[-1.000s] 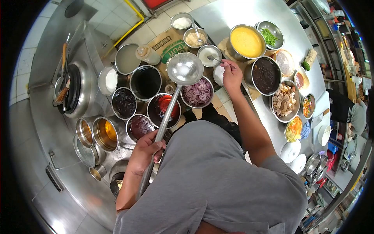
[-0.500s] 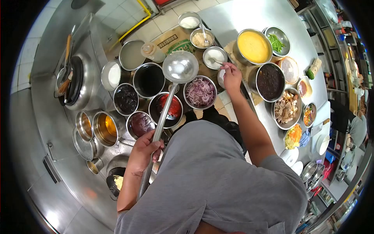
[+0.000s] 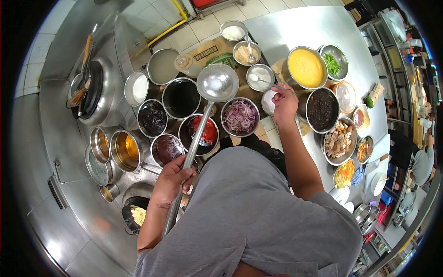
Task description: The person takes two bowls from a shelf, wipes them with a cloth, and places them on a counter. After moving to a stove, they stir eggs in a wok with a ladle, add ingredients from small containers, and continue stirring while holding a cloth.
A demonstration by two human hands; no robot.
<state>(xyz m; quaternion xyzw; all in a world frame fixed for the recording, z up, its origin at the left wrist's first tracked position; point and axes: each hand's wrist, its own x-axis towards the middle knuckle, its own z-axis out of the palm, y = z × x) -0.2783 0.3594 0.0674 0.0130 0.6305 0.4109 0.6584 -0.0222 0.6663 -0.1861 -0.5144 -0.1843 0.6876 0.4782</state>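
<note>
My left hand (image 3: 174,177) is wrapped round the handle of a long metal ladle (image 3: 218,83). The ladle's bowl hangs over the pots, between the black liquid (image 3: 181,98) and the sliced red onions (image 3: 240,117). My right hand (image 3: 285,102) pinches a small spoon (image 3: 269,83), whose tip is over a bowl of white powder (image 3: 260,77). Below that hand, partly hidden by it, is another container of white contents (image 3: 268,102). A bowl of red sauce (image 3: 210,134) lies partly behind the ladle handle.
Pots of yellow liquid (image 3: 306,68), dark sauce (image 3: 322,110) and chopped meat (image 3: 338,141) stand on the right-hand steel table (image 3: 272,23). At left are a large lidded vessel (image 3: 99,92) and a pot of oil (image 3: 125,150). Another person (image 3: 421,161) is at the far right.
My right hand has moved slightly right and down with the spoon, whose tip is now higher in view over the white powder. The whole view has shifted a little.
</note>
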